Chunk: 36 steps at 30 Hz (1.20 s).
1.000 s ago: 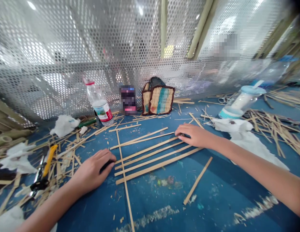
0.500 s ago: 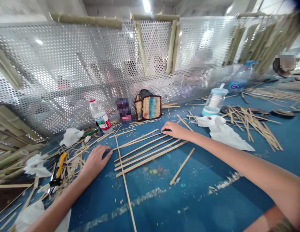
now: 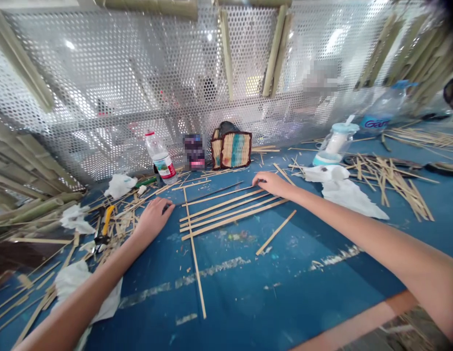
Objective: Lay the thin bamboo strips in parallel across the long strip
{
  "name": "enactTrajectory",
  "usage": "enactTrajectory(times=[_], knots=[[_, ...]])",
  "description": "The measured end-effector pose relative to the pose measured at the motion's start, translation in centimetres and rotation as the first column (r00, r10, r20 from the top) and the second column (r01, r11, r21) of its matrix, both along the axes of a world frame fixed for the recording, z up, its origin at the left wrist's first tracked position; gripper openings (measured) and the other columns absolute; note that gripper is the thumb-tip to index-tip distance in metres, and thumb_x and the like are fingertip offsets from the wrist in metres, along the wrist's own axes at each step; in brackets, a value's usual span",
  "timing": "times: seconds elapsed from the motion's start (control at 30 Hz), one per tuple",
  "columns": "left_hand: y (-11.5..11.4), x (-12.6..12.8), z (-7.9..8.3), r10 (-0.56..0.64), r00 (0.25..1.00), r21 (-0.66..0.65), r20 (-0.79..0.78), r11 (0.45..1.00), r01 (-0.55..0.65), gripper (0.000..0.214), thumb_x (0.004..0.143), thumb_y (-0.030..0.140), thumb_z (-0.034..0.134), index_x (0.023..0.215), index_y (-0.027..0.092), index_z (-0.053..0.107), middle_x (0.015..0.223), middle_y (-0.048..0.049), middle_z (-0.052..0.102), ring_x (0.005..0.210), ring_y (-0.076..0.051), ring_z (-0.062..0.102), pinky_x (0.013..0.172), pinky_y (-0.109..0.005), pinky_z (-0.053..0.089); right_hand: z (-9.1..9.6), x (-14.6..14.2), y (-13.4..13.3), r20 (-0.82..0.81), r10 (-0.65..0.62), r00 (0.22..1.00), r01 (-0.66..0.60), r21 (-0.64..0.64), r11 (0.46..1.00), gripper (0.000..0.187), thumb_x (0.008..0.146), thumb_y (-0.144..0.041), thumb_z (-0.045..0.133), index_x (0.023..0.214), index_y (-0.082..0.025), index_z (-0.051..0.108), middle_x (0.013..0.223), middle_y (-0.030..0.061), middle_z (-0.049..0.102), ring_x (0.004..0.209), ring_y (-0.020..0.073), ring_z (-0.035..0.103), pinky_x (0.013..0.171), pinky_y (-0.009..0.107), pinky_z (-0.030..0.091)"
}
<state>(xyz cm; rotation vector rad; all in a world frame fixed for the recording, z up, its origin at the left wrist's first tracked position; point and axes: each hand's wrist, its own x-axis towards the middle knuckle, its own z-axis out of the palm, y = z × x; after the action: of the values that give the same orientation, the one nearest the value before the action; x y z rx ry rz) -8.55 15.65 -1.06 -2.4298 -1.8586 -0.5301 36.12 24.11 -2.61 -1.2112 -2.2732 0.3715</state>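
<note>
Several flat bamboo strips (image 3: 226,210) lie side by side on the blue table (image 3: 248,292). One long strip (image 3: 194,253) crosses them at their left end and runs toward me. My left hand (image 3: 153,218) rests palm down at the strips' left ends, fingers curled on a dark strip end. My right hand (image 3: 271,183) presses on the strips' right ends, fingers together and bent. A loose short strip (image 3: 275,233) lies just right of the set.
A small woven basket (image 3: 232,148), a water bottle (image 3: 161,158) and a perforated metal screen (image 3: 139,97) stand at the back. Yellow-handled pliers (image 3: 104,226), tissues and bamboo scraps crowd the left. A white cloth (image 3: 349,192), a lidded cup (image 3: 334,144) and strip piles sit right.
The view pulled back and shifted, showing the table's near edge. Both hands stay on the strip ends; the top strip now looks dark and lifted slightly apart from the others.
</note>
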Motion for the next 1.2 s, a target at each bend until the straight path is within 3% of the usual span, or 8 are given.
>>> enactTrajectory(times=[0.23,0.43,0.57,1.2], knots=[[-0.6,1.2,0.5,0.091,0.996,0.038,0.013,0.995,-0.092,0.029,0.097,0.044,0.039,0.093,0.021,0.056,0.098,-0.0096,0.062,0.099,-0.029,0.060,0.089,-0.043,0.048,0.0,0.2,-0.2,-0.024,-0.103,0.994,0.102,-0.013,0.995,0.022,0.086,-0.021,0.052,0.094,-0.022,0.072,0.103,0.0061,0.072,0.096,0.0233,0.066,0.090,0.040,0.050],[-0.7,1.7,0.6,-0.107,0.994,-0.019,0.016,0.994,0.107,0.030,0.096,0.041,0.042,0.104,0.022,0.063,0.104,-0.0076,0.065,0.106,-0.025,0.060,0.100,-0.040,0.045,-0.3,0.2,-0.1,0.025,-0.058,0.998,0.058,-0.010,0.998,0.020,0.086,-0.034,0.058,0.089,-0.022,0.073,0.096,0.0079,0.070,0.096,0.0259,0.064,0.090,0.043,0.048],[-0.6,1.6,0.4,-0.108,0.994,-0.034,0.030,0.993,0.109,0.030,0.096,0.040,0.041,0.108,0.021,0.061,0.102,-0.0079,0.064,0.102,-0.026,0.061,0.095,-0.039,0.047,-0.5,0.3,0.1,0.031,-0.039,0.999,0.039,-0.014,0.999,0.021,0.085,-0.037,0.059,0.087,-0.022,0.073,0.096,0.0080,0.068,0.097,0.0268,0.062,0.091,0.044,0.047],[0.5,0.8,-0.3,-0.139,0.989,-0.069,0.044,0.987,0.142,0.046,0.098,0.052,0.039,0.123,0.020,0.059,0.082,-0.0023,0.059,0.085,-0.023,0.063,0.082,-0.035,0.050,-0.2,0.2,0.6,0.062,-0.040,0.997,0.046,-0.100,0.994,0.016,0.087,-0.022,0.058,0.093,-0.022,0.072,0.099,0.0066,0.067,0.102,0.0246,0.059,0.096,0.042,0.044]])
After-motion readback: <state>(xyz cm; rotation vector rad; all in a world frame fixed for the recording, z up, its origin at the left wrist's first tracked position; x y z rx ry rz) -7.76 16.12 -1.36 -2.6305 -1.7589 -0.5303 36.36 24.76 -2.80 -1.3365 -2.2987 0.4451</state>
